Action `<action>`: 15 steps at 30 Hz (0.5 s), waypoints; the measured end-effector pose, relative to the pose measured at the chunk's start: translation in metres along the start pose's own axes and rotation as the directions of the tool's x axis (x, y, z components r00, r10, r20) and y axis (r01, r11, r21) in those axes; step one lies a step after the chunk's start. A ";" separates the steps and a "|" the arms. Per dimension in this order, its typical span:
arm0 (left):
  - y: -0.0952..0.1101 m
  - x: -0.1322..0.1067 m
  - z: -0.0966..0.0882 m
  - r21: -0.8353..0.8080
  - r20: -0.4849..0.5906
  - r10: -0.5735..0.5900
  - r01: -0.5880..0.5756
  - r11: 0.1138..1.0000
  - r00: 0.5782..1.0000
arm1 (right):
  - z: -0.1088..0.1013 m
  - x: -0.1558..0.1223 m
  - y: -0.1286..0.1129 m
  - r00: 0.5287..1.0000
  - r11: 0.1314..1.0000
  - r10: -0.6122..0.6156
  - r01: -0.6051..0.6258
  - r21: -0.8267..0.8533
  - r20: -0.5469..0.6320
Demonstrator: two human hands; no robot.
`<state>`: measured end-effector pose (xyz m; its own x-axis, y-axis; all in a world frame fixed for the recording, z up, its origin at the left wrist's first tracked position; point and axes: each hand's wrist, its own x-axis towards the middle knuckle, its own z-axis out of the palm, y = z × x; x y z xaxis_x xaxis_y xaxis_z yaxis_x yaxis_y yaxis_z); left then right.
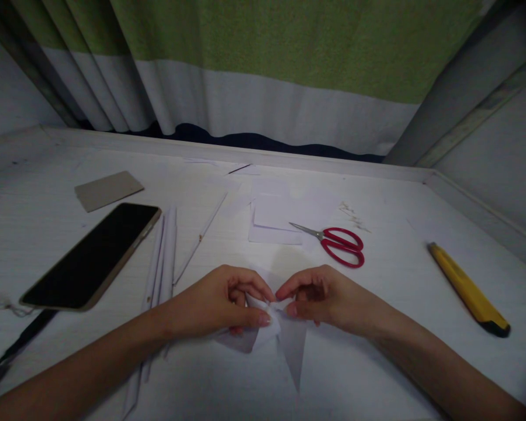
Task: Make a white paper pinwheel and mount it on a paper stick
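Observation:
Both my hands meet over a folded piece of white paper (293, 345) near the front of the white table. My left hand (228, 301) pinches its left part between thumb and fingers. The thumb and fingers of my right hand (322, 298) close on the upper right part. Pointed flaps of the paper hang below the fingers, one long and narrow toward me. The small centre where the fingertips meet is partly hidden. Just beyond my right hand lie red-handled scissors (342, 245), with their blade tips on flat white paper sheets (274, 213).
Left of my hands lie rolled paper tubes (169, 245), a thin paper stick (206, 225), a phone (96, 254) and a grey card (109, 190). A yellow utility knife (467, 289) rests at the right. Small sticks (353, 215) lie behind the scissors. A curtain (267, 88) hangs beyond the raised edge.

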<state>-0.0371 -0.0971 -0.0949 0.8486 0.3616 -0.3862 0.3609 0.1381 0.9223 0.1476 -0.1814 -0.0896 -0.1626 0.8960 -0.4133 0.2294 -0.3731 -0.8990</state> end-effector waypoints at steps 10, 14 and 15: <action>0.004 0.000 0.002 -0.008 0.017 -0.013 0.013 1.000 1.000 | 0.013 -0.002 0.000 0.981 0.980 -0.099 0.066 -0.190 -0.168; 0.006 0.000 0.002 0.014 0.013 -0.017 0.017 1.000 1.000 | 0.017 -0.003 -0.001 0.981 0.982 -0.120 0.095 -0.163 -0.153; 0.006 0.000 0.002 0.015 0.014 -0.012 0.012 1.000 1.000 | 0.017 -0.003 -0.002 0.982 0.983 -0.124 0.102 -0.153 -0.144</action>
<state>-0.0344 -0.0983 -0.0891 0.8493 0.3471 -0.3977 0.3769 0.1287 0.9173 0.1315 -0.1879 -0.0894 -0.0502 0.9606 -0.2734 0.3560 -0.2386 -0.9035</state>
